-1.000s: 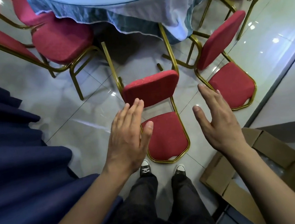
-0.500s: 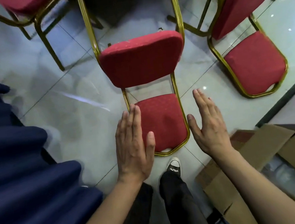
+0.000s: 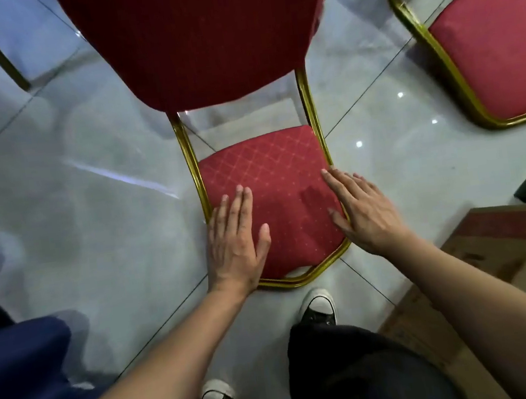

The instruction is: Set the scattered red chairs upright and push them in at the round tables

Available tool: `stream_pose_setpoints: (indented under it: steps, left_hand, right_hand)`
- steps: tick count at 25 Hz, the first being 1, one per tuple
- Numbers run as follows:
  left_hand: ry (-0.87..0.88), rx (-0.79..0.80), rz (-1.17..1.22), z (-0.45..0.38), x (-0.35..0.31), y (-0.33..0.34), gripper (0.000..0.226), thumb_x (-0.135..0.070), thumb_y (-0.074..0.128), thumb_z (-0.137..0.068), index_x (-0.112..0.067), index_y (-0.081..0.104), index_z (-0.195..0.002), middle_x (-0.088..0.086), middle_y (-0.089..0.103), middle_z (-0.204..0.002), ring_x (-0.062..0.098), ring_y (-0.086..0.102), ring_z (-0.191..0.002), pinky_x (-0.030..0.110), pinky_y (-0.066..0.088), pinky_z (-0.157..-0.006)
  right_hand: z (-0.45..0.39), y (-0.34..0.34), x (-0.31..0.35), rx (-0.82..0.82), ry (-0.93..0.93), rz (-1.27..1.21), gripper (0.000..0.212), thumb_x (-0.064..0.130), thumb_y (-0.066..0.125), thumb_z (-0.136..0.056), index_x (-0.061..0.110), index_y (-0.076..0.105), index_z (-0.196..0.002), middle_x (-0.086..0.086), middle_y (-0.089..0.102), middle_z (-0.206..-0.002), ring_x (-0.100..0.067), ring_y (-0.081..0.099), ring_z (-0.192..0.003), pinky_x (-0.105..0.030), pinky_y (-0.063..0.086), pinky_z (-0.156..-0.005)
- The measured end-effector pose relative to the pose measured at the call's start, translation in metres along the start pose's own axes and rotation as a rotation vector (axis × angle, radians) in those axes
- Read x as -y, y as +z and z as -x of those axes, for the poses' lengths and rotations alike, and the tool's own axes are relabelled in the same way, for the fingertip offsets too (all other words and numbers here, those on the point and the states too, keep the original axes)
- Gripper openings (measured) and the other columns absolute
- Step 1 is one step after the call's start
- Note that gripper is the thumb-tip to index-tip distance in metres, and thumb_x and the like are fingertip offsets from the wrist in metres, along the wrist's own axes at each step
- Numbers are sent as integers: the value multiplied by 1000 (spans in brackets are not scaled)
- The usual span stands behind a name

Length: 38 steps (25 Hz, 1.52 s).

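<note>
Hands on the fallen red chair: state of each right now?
Left hand: open, fingers straight, over the left edge of the fallen chair's backrest.
Right hand: open, fingers spread at the backrest's right edge by the gold frame; holding nothing.

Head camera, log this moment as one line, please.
stage: reaching | left hand: open, over backrest's left edge | right hand: open, over right edge | tipped red chair: on floor | second chair: also down

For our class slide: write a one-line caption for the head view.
Both open hands, left hand and right hand, reach the tipped red chair on the floor.
</note>
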<state>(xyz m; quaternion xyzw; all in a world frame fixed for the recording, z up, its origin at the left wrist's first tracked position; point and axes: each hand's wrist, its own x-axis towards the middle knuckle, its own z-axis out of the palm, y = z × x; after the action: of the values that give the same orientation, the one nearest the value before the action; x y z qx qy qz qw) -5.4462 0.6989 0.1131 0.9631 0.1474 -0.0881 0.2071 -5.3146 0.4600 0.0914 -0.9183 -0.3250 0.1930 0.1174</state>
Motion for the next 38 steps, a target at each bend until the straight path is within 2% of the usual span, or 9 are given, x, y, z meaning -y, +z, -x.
stream_pose_setpoints:
  steps: [6,10,13,16,18,20,21,28,38]
  left_hand:
    - [-65,17,-84,-48,65,119,77,-59,18,-99,-17,5,-162,2,4,-169,25,6,-155,43,11,-126]
    - [-388,-86,54,-61,97,158,82,-62,19,-96,-12,7,-161,8,3,-169,28,12,-154,46,13,-125]
    - [-395,45,-48,-47,119,180,84,-72,27,-93,-31,-1,-161,5,-8,-169,34,9,-154,57,18,-121]
    - [-432,80,94,-35,134,186,91,-74,52,-85,-60,-11,-150,10,-20,-166,44,17,-150,55,40,-108]
    - [-468,98,236,-36,135,185,95,-71,60,-83,-68,-12,-144,19,3,-162,46,36,-140,50,46,-104]
    - [-446,100,277,-37,136,185,97,-71,61,-81,-70,-14,-142,20,30,-138,45,52,-120,47,48,-102]
    - [-438,102,268,-38,137,184,97,-72,60,-82,-69,-15,-142,17,34,-128,44,54,-113,46,47,-102]
    - [-492,84,122,-16,132,129,76,-75,35,-90,-65,-18,-144,18,31,-123,43,51,-107,50,47,-96]
    - [-596,190,116,41,72,-59,73,-79,31,-90,-64,-12,-147,13,25,-139,42,43,-122,51,44,-98]
  right_hand:
    - [-45,106,-54,65,115,105,81,69,27,-100,28,-4,-163,-5,13,-170,-26,21,-154,-42,14,-126]
    - [-58,152,-63,95,478,-4,107,89,40,-81,36,-9,-160,-14,14,-167,-39,31,-146,-51,31,-116]
    - [-54,171,-62,141,576,-136,114,91,51,-71,54,-21,-152,-23,38,-138,-48,48,-125,-56,47,-102]
    - [-49,177,-61,89,598,-354,112,83,64,-70,69,-20,-143,-16,41,-114,-49,55,-112,-56,51,-99]
    - [-49,176,-60,73,599,-400,111,80,66,-71,71,-19,-142,-13,39,-111,-49,57,-108,-55,52,-99]
    - [-49,175,-59,90,592,-383,111,81,64,-72,71,-22,-141,-16,41,-114,-50,57,-109,-57,51,-99]
    - [-49,175,-57,99,585,-357,111,82,63,-72,69,-24,-141,-19,42,-116,-50,57,-109,-57,51,-99]
    - [-24,141,-14,96,527,-307,106,86,51,-77,63,-29,-143,-25,44,-114,-51,56,-108,-61,49,-98]
    - [32,-36,72,173,577,-291,99,93,38,-75,63,-24,-146,-24,44,-121,-51,54,-115,-58,49,-100]
